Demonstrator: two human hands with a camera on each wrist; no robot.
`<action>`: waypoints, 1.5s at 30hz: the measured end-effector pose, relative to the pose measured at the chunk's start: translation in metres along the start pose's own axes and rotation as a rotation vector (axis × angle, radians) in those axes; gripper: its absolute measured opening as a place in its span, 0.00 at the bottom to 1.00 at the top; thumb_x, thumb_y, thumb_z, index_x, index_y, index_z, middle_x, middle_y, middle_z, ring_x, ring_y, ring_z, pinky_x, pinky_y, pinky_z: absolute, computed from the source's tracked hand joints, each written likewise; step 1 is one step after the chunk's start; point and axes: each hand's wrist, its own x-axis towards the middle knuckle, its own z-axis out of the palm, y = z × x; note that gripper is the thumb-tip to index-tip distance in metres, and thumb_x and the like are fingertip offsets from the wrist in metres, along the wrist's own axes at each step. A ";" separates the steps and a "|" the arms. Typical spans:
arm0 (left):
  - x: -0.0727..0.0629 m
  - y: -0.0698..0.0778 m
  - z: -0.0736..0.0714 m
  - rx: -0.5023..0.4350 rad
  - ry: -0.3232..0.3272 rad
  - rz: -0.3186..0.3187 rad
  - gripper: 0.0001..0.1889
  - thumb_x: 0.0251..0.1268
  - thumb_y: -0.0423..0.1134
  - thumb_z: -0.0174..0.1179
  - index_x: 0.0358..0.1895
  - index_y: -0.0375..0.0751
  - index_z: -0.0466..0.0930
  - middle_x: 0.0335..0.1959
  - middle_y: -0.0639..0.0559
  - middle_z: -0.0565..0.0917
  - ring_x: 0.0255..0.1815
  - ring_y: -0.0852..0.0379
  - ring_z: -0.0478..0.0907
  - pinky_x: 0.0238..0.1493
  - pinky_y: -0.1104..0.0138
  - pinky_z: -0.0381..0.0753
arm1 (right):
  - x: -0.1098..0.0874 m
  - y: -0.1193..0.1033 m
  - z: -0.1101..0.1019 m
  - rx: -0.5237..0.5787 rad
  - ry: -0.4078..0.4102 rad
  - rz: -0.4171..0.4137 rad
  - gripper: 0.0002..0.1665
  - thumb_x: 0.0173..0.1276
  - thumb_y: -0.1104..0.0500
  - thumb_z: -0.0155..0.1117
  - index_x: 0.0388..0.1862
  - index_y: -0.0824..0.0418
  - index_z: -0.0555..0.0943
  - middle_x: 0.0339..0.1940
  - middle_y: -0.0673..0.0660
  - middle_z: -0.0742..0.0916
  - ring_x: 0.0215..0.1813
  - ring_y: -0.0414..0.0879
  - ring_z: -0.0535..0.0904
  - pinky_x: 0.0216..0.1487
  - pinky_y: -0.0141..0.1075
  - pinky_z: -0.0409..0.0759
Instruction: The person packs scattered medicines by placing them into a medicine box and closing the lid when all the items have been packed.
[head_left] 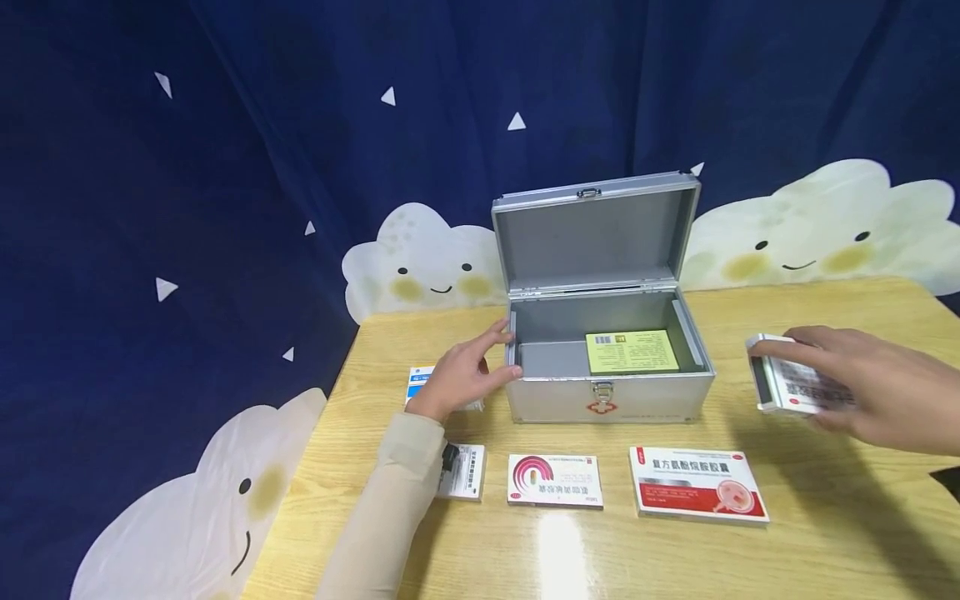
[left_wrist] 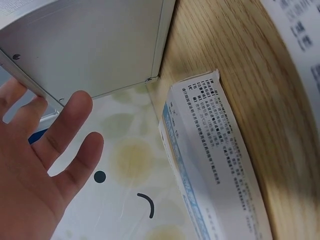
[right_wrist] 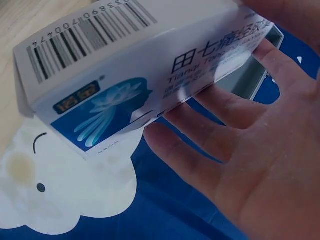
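Head view: metal case (head_left: 551,405) right of centre, lid raised; yellow box (head_left: 633,353) lying inside, toward the case's right end in frame. Left hand (head_left: 467,375) mid-frame at the case's left rim, fingers spread and relaxed, gripping nothing. Right hand (head_left: 892,390) at right edge, fingers and thumb closed about a white carton (head_left: 806,385), held apart from the case. Lower centre, table (head_left: 825,554): pink-arc box (head_left: 562,482); to its right, red-and-white box (head_left: 699,485).

Left wrist view: left hand at left, fingertips by the case's rim; blue-and-white box (left_wrist: 212,150) right of centre, on the wood.

Right wrist view: white carton across the top, barcode upper left, fingers along its lower side.
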 end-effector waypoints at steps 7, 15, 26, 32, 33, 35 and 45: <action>-0.002 0.001 0.003 -0.005 -0.015 -0.009 0.34 0.64 0.65 0.56 0.72 0.61 0.67 0.79 0.70 0.58 0.22 0.61 0.72 0.27 0.68 0.73 | -0.001 0.000 -0.001 0.007 0.074 -0.051 0.59 0.30 0.56 0.87 0.68 0.41 0.72 0.52 0.62 0.85 0.47 0.56 0.81 0.41 0.53 0.79; 0.000 0.000 0.000 -0.008 -0.001 -0.006 0.33 0.64 0.64 0.58 0.72 0.61 0.67 0.78 0.70 0.59 0.24 0.60 0.73 0.29 0.68 0.73 | 0.002 -0.003 -0.008 0.012 0.049 -0.024 0.58 0.34 0.56 0.87 0.69 0.42 0.71 0.54 0.64 0.84 0.47 0.58 0.81 0.40 0.56 0.80; 0.001 0.000 -0.001 -0.028 0.002 -0.006 0.33 0.65 0.62 0.59 0.72 0.61 0.67 0.78 0.70 0.59 0.24 0.60 0.73 0.29 0.68 0.73 | 0.006 -0.005 -0.011 0.018 0.048 -0.024 0.60 0.34 0.56 0.87 0.71 0.41 0.70 0.54 0.63 0.84 0.45 0.55 0.81 0.38 0.54 0.80; 0.000 -0.001 0.002 -0.039 -0.001 -0.001 0.33 0.65 0.61 0.58 0.72 0.60 0.67 0.79 0.70 0.59 0.22 0.60 0.72 0.27 0.69 0.72 | 0.006 -0.007 -0.010 0.018 0.056 -0.040 0.61 0.34 0.55 0.87 0.72 0.40 0.69 0.54 0.63 0.84 0.46 0.56 0.81 0.36 0.54 0.80; 0.000 -0.001 0.002 -0.042 -0.004 -0.001 0.33 0.65 0.61 0.58 0.72 0.59 0.67 0.79 0.70 0.59 0.23 0.58 0.72 0.28 0.69 0.72 | 0.007 -0.007 -0.011 0.015 0.066 -0.050 0.62 0.34 0.55 0.87 0.72 0.40 0.69 0.54 0.62 0.84 0.46 0.55 0.81 0.36 0.53 0.80; 0.000 0.000 0.002 -0.047 -0.005 0.000 0.33 0.66 0.61 0.58 0.73 0.59 0.67 0.79 0.69 0.59 0.25 0.55 0.74 0.29 0.69 0.73 | 0.009 -0.008 -0.012 0.009 0.090 -0.075 0.62 0.32 0.55 0.87 0.72 0.40 0.69 0.54 0.60 0.84 0.46 0.54 0.81 0.36 0.53 0.80; -0.001 -0.001 0.003 -0.055 0.000 -0.014 0.34 0.65 0.63 0.57 0.73 0.61 0.66 0.79 0.70 0.58 0.23 0.57 0.72 0.27 0.68 0.72 | 0.016 -0.014 -0.019 0.041 0.118 -0.090 0.60 0.32 0.56 0.87 0.70 0.43 0.72 0.54 0.60 0.84 0.48 0.56 0.82 0.37 0.56 0.80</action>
